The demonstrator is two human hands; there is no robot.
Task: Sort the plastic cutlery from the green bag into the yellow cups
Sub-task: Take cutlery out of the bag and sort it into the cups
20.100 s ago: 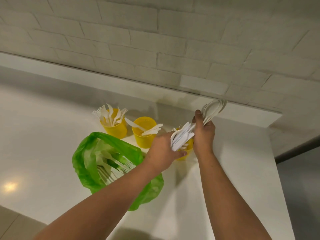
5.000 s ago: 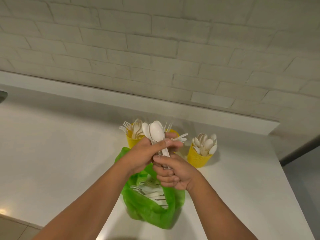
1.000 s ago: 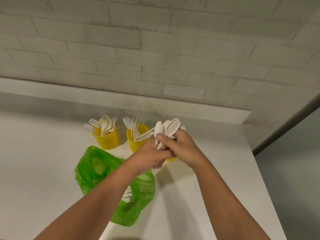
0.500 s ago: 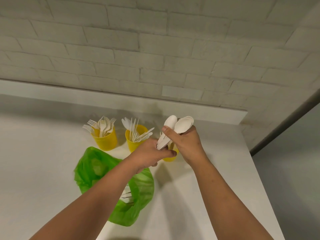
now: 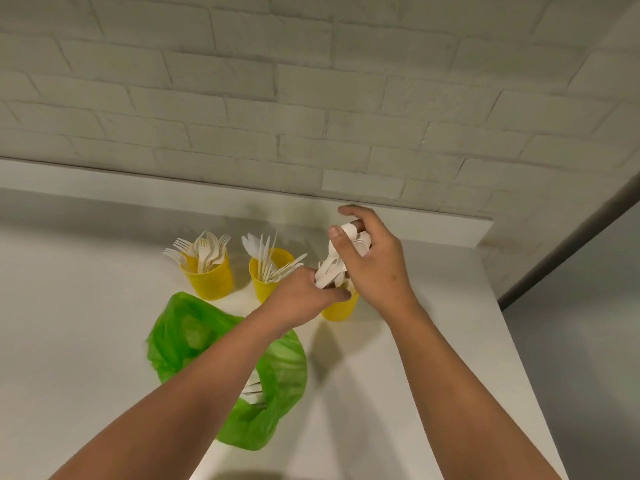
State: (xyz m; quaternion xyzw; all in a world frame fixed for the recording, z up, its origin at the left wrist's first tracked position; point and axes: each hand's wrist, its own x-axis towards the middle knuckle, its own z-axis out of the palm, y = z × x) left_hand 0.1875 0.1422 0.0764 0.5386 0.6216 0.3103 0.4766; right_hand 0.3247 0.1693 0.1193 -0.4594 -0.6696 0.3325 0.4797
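Partly, left hand before rightmost cup.

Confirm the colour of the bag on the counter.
The bag is bright, slightly translucent green; the head view, the only one, shows it plainly.

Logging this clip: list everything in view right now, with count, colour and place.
left cup: one, yellow, on the counter, holds forks
middle cup: one, yellow, holds knives
right cup: one, yellow, partly hidden by the hands
forks: several, white, left cup
knives: several, white, middle cup
spoons: bundle, white, held over the right cup
green bag: one, in front of the cups, white cutlery inside
counter: one, white
brick wall: white, behind the counter
left hand: grips the spoons' lower ends
right hand: holds the spoons' upper ends
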